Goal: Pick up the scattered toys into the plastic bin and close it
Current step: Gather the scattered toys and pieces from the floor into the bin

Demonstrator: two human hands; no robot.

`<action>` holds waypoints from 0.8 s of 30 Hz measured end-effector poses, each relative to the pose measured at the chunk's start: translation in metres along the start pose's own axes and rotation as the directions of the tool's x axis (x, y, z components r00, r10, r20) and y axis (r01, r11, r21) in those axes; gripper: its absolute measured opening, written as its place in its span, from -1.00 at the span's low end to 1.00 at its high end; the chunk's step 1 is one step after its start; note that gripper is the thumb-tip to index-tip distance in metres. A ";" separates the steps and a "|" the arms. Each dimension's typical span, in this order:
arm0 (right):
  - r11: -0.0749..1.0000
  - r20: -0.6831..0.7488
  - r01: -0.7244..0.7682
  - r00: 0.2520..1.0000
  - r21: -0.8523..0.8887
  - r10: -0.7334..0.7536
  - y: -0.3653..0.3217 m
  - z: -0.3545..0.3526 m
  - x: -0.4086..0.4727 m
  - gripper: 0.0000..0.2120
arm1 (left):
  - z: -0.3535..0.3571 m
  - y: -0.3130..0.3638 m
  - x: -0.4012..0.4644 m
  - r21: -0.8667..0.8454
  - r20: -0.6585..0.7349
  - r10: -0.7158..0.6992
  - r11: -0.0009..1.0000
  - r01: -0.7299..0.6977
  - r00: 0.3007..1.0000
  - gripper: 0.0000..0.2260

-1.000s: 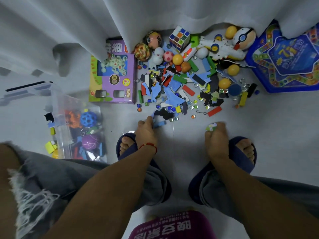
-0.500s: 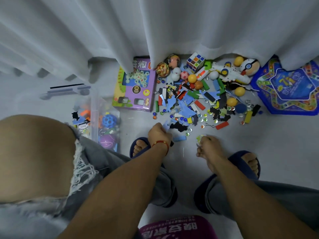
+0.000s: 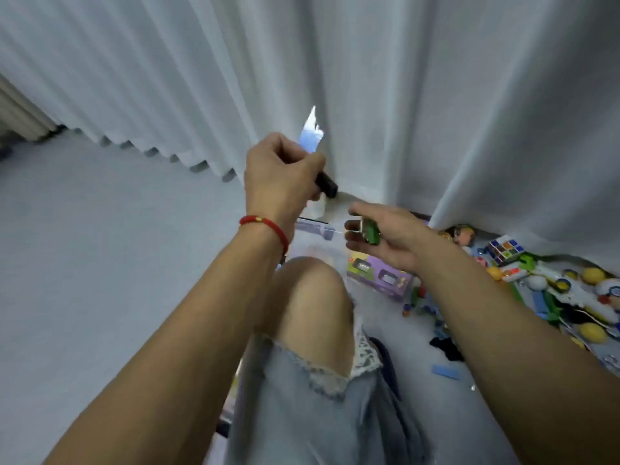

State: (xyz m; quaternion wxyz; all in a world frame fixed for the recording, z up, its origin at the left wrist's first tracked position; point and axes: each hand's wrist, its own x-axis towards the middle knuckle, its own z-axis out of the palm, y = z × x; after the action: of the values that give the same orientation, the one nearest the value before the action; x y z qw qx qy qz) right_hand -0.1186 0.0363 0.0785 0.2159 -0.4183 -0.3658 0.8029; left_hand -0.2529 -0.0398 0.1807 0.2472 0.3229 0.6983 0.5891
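Head: L hand (image 3: 281,177) grips blue+black pieces (image 3: 318,156); R hand (image 3: 385,238) green.

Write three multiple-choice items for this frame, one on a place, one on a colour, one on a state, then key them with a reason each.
1. Where does the puzzle cube lie?
A. on the floor at the curtain's foot, right of the purple box
B. inside the purple box
C. on the person's knee

2. What colour is the bracelet on the left wrist?
A. blue
B. red
C. white

3. What is the left hand doing?
A. lying flat on the floor
B. hanging idle and empty
C. gripping a black piece

Key: 1 A, it sits on the floor beyond the purple box. 2 B, the band is red. 3 C, curled fingers hold a black piece that sticks out.
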 end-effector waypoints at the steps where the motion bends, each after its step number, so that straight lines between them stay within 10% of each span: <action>1: 0.999 0.045 -0.040 0.998 -0.027 0.041 -0.007 0.020 0.007 -0.83 | -0.025 -0.008 0.007 0.107 -0.035 -0.019 0.994 0.023 0.999 -0.90; 7: 0.910 0.115 -0.174 0.966 -0.375 0.232 -0.011 0.075 0.017 -0.68 | -0.109 -0.081 0.004 0.555 0.067 -0.507 0.735 0.391 0.859 -0.90; 15: 0.875 -0.113 -0.106 0.992 -0.472 0.060 -0.016 -0.029 -0.051 -0.72 | -0.043 0.000 -0.010 0.361 0.289 -0.165 0.931 0.052 0.943 -0.93; 20: 0.882 -0.352 -0.155 0.936 -0.445 -0.013 -0.009 -0.136 -0.111 -0.76 | 0.063 0.063 -0.049 0.343 0.527 0.014 0.911 -0.227 0.850 -0.87; 24: 0.839 -0.524 -0.272 0.852 -0.471 -0.018 0.016 -0.205 -0.139 -0.83 | 0.155 0.029 -0.089 0.456 0.635 -0.128 0.858 -0.236 0.762 -0.88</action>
State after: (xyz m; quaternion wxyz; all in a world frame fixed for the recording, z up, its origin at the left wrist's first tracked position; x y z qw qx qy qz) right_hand 0.1280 0.0192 0.0593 0.1250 -0.6819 -0.4725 0.5442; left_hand -0.0762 -0.0005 0.1779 0.3596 0.5797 0.6900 0.2419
